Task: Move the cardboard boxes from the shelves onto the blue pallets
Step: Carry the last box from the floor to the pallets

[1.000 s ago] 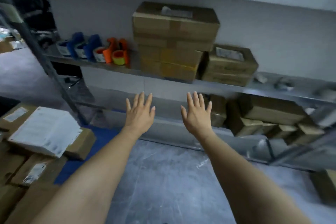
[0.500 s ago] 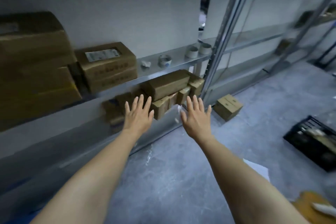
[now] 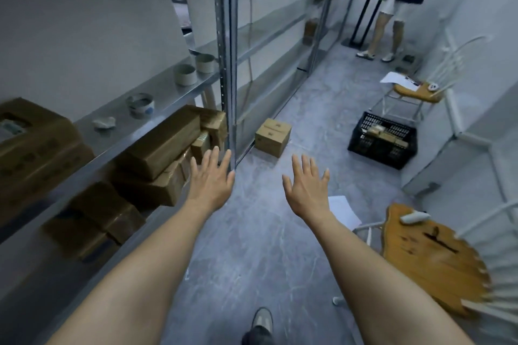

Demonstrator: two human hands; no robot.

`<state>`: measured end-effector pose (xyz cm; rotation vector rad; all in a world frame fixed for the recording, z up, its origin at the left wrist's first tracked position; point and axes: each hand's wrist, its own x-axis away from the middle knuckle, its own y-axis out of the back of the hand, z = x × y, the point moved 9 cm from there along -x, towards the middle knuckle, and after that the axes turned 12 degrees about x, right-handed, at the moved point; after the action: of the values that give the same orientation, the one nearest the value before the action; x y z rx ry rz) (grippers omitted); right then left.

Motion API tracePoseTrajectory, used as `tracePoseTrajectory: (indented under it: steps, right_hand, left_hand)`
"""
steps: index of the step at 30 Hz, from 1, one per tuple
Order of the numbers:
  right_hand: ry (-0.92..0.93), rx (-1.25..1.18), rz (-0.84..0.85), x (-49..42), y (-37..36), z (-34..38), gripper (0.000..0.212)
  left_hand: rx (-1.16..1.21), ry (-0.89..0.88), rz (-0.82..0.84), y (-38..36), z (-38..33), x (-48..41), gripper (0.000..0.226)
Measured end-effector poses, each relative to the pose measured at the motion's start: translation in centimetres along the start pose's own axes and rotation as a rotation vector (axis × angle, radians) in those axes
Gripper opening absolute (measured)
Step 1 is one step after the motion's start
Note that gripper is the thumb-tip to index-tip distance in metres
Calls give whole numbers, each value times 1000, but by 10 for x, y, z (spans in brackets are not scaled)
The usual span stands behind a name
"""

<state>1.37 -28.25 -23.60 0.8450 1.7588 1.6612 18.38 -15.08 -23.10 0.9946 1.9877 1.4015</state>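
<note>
Both hands, left hand (image 3: 210,180) and right hand (image 3: 305,186), are held spread and empty, seemingly readied for the cardboard boxes (image 3: 159,145) stacked on the lower shelf (image 3: 84,176).

Both bare arms reach forward, backs of the hands up; left hand (image 3: 210,180) and right hand (image 3: 306,188) spread flat, holding nothing.

A black crate (image 3: 377,152) sits on the grey floor (image 3: 252,232). Just beyond the crate stands a wooden-seated chair (image 3: 420,92) carrying papers (image 3: 398,80). A second chair (image 3: 431,260) stands nearer than the crate, and another person (image 3: 398,3) far beyond it.
</note>
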Motion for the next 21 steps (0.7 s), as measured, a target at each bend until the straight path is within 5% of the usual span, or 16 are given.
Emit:
tracePoseTrajectory:
  steps: [21]
  right_hand:
    - [-111, -46, -11, -251, -1, -181, 60]
  left_hand:
    - [-51, -42, -10, -33, -128, -274, 56]
